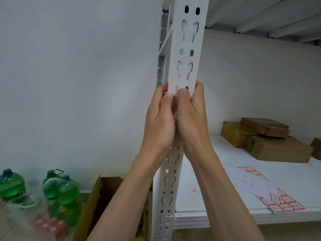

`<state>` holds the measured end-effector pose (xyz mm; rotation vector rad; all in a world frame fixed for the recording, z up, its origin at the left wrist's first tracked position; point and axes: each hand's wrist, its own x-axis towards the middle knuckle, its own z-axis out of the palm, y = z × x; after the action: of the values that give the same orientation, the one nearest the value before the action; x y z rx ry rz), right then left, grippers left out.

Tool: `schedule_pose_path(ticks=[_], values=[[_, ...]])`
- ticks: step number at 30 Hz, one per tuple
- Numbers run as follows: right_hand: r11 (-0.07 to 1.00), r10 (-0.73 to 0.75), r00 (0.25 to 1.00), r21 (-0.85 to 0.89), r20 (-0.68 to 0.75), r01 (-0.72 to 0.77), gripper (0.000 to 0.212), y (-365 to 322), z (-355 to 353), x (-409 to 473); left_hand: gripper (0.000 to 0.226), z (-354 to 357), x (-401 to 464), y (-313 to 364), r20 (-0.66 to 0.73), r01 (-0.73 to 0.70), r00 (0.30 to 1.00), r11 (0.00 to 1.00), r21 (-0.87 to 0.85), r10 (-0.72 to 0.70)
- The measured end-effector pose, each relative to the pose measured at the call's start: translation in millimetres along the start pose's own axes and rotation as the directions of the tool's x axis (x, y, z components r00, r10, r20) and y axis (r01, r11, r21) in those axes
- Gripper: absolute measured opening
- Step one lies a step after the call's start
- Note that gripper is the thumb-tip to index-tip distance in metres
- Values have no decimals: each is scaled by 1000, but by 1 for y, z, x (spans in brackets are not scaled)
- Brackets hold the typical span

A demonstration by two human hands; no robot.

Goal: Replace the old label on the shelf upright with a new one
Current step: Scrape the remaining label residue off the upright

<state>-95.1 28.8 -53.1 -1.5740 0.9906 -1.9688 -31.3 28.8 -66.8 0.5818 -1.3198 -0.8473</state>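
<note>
At frame centre our 2 hands met on the 1 white shelf upright (184,66): left hand (160,122) and right hand (190,117) each had a narrow grip, fingertips pinching at a label mostly hidden beneath them. Lower right, 1 label sheet (257,186) lay on the shelf (217,197); 3 brown parcels (271,141) sat behind; 3 green bottles (52,188) stood lower left.

matt white painted metal upright (186,54), glossy green plastic bottles (12,184), brown paper-wrapped parcels (276,146).

Brown boxes (271,140) sit at the back of the white shelf (225,153); green bottles (57,188) stand beside an open carton (97,197) on the floor.
</note>
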Motion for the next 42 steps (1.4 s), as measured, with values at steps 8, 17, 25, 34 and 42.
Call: schedule_pose_path(ticks=[8,17,25,34,42], values=[[999,31,999,21,19,-31,19,-4,-3,1,36,4,-2,1,5,1,1000,1000,-2,-1],[995,86,996,47,28,-87,19,-6,-3,0,37,3,-2,-1,-13,-5,1000,1000,16,5],[997,73,997,17,25,-73,20,-7,-2,1,36,3,-2,0,-9,-11,1000,1000,1,11],[996,83,995,21,49,-84,20,-7,-4,1,36,3,-1,-2,-16,-17,1000,1000,4,17],[996,89,992,20,94,-91,16,-5,-5,3,37,4,-1,-1,-14,-21,1000,1000,-9,20]])
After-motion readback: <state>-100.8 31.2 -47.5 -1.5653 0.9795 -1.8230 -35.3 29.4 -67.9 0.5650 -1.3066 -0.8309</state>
